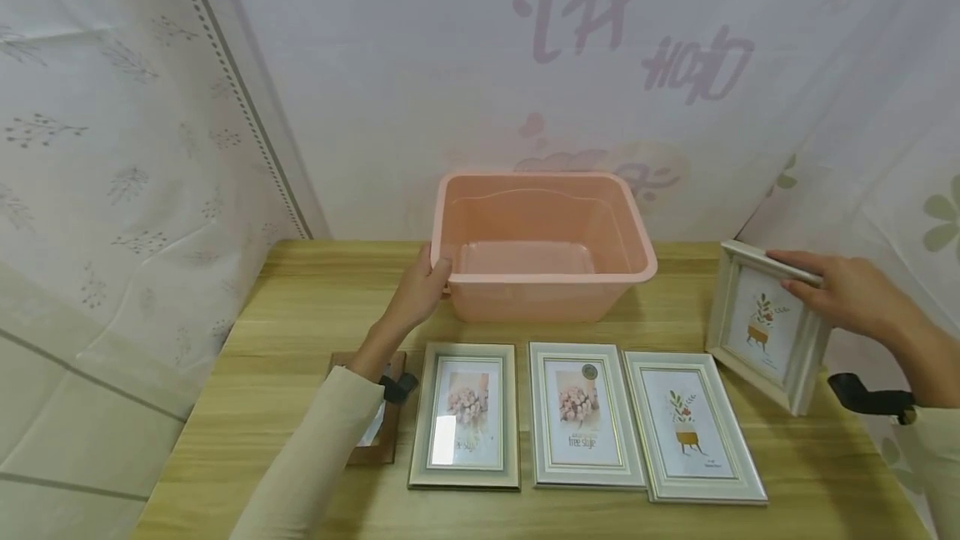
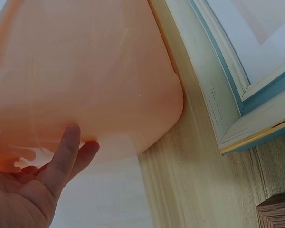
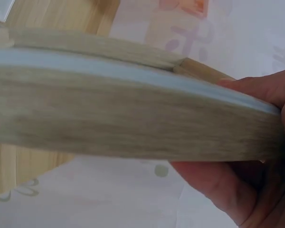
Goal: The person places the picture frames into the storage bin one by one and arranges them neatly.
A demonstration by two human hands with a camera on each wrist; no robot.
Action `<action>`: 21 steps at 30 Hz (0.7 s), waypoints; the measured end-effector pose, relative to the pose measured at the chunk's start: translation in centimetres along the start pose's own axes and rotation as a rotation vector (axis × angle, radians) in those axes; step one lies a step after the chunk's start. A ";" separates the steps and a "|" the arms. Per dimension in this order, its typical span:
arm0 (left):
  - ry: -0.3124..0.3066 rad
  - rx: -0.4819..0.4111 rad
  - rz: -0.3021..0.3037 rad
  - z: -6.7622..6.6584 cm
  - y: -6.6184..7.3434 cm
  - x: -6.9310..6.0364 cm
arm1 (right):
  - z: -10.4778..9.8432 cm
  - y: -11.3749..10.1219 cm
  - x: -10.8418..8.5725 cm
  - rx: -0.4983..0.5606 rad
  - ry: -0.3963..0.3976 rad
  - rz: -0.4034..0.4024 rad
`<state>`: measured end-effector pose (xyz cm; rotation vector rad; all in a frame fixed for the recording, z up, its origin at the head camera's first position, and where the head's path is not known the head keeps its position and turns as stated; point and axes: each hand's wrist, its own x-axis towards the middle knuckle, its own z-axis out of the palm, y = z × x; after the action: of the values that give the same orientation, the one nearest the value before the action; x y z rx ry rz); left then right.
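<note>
A pink plastic bin [image 1: 547, 300] stands at the back of the table. My left hand [image 1: 420, 288] holds its front left corner, thumb at the rim; in the left wrist view the fingers [image 2: 66, 152] reach along the bin's outer wall [image 2: 109, 71]. At the right, my right hand [image 1: 855, 290] grips a thick, light wood-look picture frame [image 1: 761, 323] by its upper right edge. This picture frame is tilted up, with a potted-plant print facing forward. The right wrist view shows its side [image 3: 109, 114] between thumb and fingers.
Along the front lie a gold-edged picture frame [image 1: 465, 480], a white picture frame [image 1: 585, 477] and another white one with a plant print [image 1: 708, 488]. A brown picture frame [image 1: 385, 440] is partly hidden under my left arm. A printed curtain [image 1: 375, 107] hangs behind the wooden table [image 1: 247, 390].
</note>
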<state>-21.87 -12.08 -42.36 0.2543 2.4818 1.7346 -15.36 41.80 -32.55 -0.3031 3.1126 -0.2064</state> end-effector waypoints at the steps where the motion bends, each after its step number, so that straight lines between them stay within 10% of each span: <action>1: 0.005 -0.003 0.001 0.0 0.0 0.0 | 0.0 -0.1 0.0 0.001 0.004 -0.002; 21: 0.005 0.006 -0.009 0.1 0.1 -0.2 | -2.7 -4.1 0.8 0.096 0.443 0.081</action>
<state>-21.67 -12.03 -42.29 0.2392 2.4879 1.7269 -15.47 38.05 -29.31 -0.1449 3.5230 -0.4817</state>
